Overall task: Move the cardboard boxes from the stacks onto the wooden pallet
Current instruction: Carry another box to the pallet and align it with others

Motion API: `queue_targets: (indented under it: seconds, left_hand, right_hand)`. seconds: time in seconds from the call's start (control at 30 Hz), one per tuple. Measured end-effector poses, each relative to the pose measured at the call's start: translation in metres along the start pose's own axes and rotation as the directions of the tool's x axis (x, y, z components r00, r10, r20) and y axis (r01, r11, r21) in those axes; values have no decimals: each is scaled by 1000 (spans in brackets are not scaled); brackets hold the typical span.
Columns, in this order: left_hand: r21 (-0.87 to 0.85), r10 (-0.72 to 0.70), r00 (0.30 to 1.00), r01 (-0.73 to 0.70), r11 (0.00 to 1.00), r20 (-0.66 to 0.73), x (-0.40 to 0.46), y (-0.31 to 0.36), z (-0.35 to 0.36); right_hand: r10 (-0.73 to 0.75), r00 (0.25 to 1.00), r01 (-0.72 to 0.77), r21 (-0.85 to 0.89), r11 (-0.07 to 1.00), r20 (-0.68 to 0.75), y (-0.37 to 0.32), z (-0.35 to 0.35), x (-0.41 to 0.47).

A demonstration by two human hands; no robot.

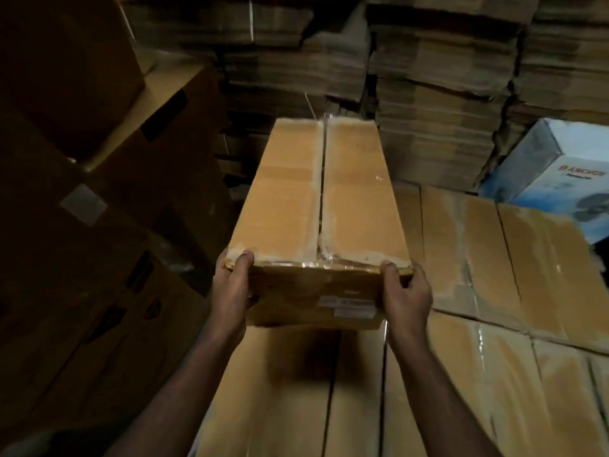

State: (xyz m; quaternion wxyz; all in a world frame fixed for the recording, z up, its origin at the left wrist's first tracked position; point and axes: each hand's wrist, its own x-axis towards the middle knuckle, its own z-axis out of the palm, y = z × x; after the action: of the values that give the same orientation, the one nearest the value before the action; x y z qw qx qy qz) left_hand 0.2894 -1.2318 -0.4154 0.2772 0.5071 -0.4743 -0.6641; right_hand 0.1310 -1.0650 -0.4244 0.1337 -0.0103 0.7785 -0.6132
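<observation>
A long, taped cardboard box (316, 199) stretches away from me in the middle of the head view, its near end raised above a layer of similar boxes (494, 265). My left hand (232, 288) grips the near left corner, thumb on the top edge. My right hand (407, 291) grips the near right corner the same way. A white label sits on the box's near end face. No wooden pallet shows in this view.
Tall dark cardboard cartons (99, 192) are stacked close on the left. Bundles of flattened cardboard (428, 94) fill the back wall. A blue and white fan box (560, 179) stands at the right, on the box layer.
</observation>
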Motion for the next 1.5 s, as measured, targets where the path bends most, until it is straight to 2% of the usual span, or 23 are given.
queue_targets:
  seconds: [0.17, 0.37, 0.63, 0.77, 0.87, 0.93, 1.0, 1.07, 1.13, 1.23, 1.3, 1.4, 1.5]
  left_hand:
    - [-18, 33, 997, -32, 999, 75, 142, -28, -11]
    - [-6, 121, 981, -121, 993, 150, 256, -96, -1]
    - [13, 75, 976, -79, 997, 205, 322, -182, 9]
    - [112, 2, 971, -30, 993, 239, 329, -217, 4]
    - [264, -61, 964, -10, 965, 258, 336, -242, -5]
    - [425, -13, 967, -100, 899, 256, 341, -246, -7]
    - [592, 30, 969, -176, 786, 247, 345, -249, -9]
    - [701, 14, 973, -177, 690, 231, 347, -256, -12]
    - [755, -23, 975, -157, 637, 222, 346, -265, -13]
    - [776, -49, 965, -176, 606, 257, 344, -277, -11]
    - [783, -24, 961, -211, 585, 276, 339, -283, -11]
    - [759, 38, 957, -253, 601, 289, 336, -291, -9]
    - [706, 16, 958, -223, 672, 287, 341, -294, -4]
  right_hand:
    - [-74, 993, 71, -38, 997, -92, 38, 110, 55]
    - [-89, 991, 85, -46, 995, -96, 115, 177, 116]
    - [-87, 991, 74, -122, 990, -98, 215, 201, 159]
    - [-38, 999, 35, -140, 989, -24, 257, 197, 166]
    - [-15, 1000, 19, -209, 978, 22, 283, 191, 170]
    - [-18, 999, 31, -304, 952, 46, 293, 184, 171]
    - [-19, 997, 51, -443, 895, 76, 298, 177, 171]
    - [-4, 995, 63, -571, 818, 103, 302, 175, 170]
    - [-2, 994, 71, -653, 754, 106, 307, 177, 167]
    - [-56, 996, 88, -822, 563, 68, 314, 183, 161]
    - [-103, 993, 94, -872, 481, 50, 318, 184, 157]
    - [-164, 984, 138, -857, 496, 64, 329, 182, 151]
    - [-243, 963, 237, -797, 555, 117, 340, 175, 151]
